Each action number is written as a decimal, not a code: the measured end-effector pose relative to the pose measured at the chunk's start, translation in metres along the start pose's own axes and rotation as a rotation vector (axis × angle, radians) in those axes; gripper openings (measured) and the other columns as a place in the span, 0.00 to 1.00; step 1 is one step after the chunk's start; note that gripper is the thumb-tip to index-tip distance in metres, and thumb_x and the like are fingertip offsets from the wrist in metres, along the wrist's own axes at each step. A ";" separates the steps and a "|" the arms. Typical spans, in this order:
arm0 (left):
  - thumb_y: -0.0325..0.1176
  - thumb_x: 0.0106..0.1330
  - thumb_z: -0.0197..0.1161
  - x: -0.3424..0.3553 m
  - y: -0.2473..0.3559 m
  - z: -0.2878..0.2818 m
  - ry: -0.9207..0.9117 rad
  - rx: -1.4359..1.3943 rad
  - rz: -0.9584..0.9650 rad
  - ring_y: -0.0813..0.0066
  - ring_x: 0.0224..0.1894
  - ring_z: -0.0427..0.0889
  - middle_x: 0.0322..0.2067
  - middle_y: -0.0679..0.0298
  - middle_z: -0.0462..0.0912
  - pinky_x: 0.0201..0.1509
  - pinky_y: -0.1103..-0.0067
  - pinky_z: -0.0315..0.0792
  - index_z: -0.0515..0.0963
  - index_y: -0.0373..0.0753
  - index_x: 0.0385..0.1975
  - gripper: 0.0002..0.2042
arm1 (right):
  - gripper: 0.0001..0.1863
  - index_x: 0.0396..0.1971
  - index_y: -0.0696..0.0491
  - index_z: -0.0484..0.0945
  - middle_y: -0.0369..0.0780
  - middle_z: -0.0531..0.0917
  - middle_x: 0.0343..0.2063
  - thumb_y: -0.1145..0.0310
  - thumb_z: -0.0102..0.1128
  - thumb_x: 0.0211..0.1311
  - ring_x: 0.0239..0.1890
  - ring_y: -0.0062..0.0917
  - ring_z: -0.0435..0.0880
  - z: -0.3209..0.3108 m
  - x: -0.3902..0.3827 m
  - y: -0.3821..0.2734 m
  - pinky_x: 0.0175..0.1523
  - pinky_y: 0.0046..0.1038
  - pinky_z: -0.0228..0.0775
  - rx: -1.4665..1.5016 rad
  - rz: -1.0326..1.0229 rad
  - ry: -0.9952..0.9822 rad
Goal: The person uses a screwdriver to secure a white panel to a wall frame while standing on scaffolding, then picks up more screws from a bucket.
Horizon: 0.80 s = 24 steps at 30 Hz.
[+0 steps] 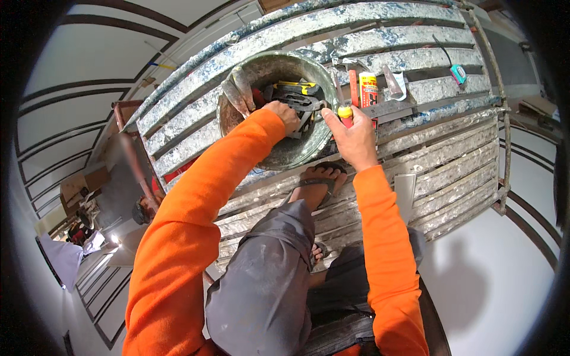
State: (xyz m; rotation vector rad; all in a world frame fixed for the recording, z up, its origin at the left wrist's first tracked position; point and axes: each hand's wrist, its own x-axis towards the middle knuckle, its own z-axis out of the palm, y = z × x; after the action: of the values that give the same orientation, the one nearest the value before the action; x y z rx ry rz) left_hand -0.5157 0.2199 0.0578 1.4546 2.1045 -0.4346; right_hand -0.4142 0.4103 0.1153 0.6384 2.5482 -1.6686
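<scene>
My left hand (287,117) reaches into a round, stained bucket (297,155), its fingers curled closed among the tools; what they grip is hidden. Just beyond those fingers are a dark metal tool (307,104) and a yellow-and-black utility knife (295,88). At the bucket's right rim my right hand (357,141) is closed on a red handle with a yellow end (345,113). A flat metal strip (389,110) extends rightward from behind this hand; whether I hold it too, I cannot tell. Dirty work gloves (239,89) hang over the bucket's left rim.
The bucket stands on a paint-spattered slatted platform (415,32). A red-and-yellow cartridge (368,86), a cone-shaped nozzle (392,82) and a teal tape measure (458,73) lie to its right. My sandalled foot (320,185) is close below the bucket. Pale floor (475,285) shows beyond the platform's edge.
</scene>
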 end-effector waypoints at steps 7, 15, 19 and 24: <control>0.33 0.66 0.57 -0.007 -0.003 -0.003 -0.068 -0.075 -0.139 0.58 0.37 0.90 0.32 0.58 0.89 0.38 0.66 0.83 0.87 0.42 0.31 0.10 | 0.25 0.23 0.60 0.75 0.48 0.79 0.21 0.51 0.71 0.58 0.24 0.41 0.76 -0.001 -0.002 -0.003 0.35 0.39 0.69 0.024 -0.024 0.025; 0.34 0.68 0.55 -0.003 0.003 -0.003 -0.078 -0.060 -0.093 0.58 0.40 0.89 0.36 0.59 0.89 0.43 0.65 0.82 0.86 0.44 0.36 0.10 | 0.26 0.24 0.61 0.75 0.49 0.80 0.22 0.50 0.71 0.58 0.25 0.43 0.78 -0.002 0.000 0.004 0.36 0.40 0.70 0.019 -0.040 0.015; 0.37 0.67 0.57 -0.005 -0.009 0.011 -0.030 -0.238 -0.142 0.52 0.39 0.88 0.33 0.56 0.88 0.43 0.63 0.81 0.84 0.43 0.40 0.10 | 0.26 0.25 0.60 0.77 0.49 0.81 0.23 0.48 0.70 0.58 0.27 0.45 0.80 0.002 0.000 0.007 0.37 0.41 0.71 0.011 -0.043 0.026; 0.37 0.64 0.65 -0.040 -0.004 0.011 0.483 -0.754 -0.074 0.59 0.32 0.86 0.28 0.57 0.85 0.37 0.65 0.77 0.80 0.36 0.41 0.12 | 0.27 0.26 0.60 0.77 0.50 0.82 0.25 0.48 0.70 0.58 0.29 0.47 0.81 0.002 -0.001 0.004 0.38 0.42 0.71 0.029 -0.017 0.015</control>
State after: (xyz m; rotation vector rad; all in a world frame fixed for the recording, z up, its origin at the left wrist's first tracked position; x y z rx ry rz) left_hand -0.5062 0.1819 0.0727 1.0818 2.2967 0.6951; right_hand -0.4121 0.4102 0.1109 0.6349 2.5514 -1.7150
